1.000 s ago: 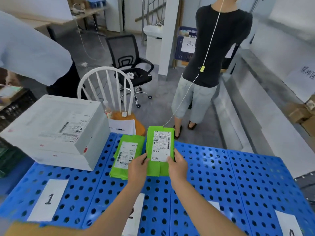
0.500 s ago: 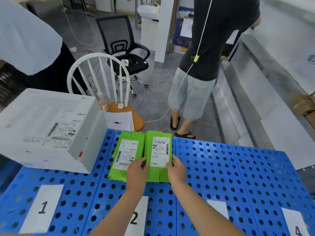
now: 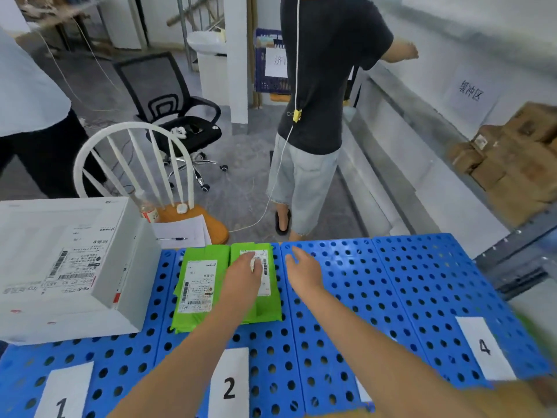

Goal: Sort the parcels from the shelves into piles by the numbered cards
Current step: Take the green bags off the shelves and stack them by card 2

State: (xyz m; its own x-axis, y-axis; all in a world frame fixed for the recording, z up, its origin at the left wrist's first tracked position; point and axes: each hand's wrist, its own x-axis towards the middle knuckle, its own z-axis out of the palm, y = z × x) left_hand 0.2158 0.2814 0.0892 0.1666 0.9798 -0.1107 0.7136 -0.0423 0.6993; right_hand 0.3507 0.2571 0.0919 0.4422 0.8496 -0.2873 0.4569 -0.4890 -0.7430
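Two green parcels lie side by side on the blue perforated desk [image 3: 391, 282], beyond the card marked 2 [image 3: 229, 384]. The left green parcel [image 3: 196, 285] and the right green parcel [image 3: 268, 309] both lie label up, with their long edges touching or slightly overlapping.

The left hand [image 3: 244, 273] lies flat on the right green parcel, fingers straight and spread over its white label, gripping nothing. The right hand [image 3: 304, 270] is just right of that parcel, over bare blue desk, with its fingers straight and relaxed and nothing in it (whether it touches the desk I cannot tell).

A large white box [image 3: 66, 267] with a shipping label on top stands at the left of the desk, beyond the card marked 1 [image 3: 63, 393], close beside the left green parcel. The card marked 4 [image 3: 482, 348] lies near the right edge. Between cards 2 and 4, a sliver of another white card [image 3: 363, 390] shows past the right forearm, its number hidden.

Beyond the desk stands a white spindle-back chair [image 3: 135, 164] with papers and a pen [image 3: 184, 233] on its orange seat, and farther off a black office chair [image 3: 168, 110]. A person in a black shirt [image 3: 325, 70] stands facing away beside the shelving on the right, where brown cardboard parcels [image 3: 518, 164] are stacked. Part of another person in a light shirt [image 3: 24, 86] shows at the far left.
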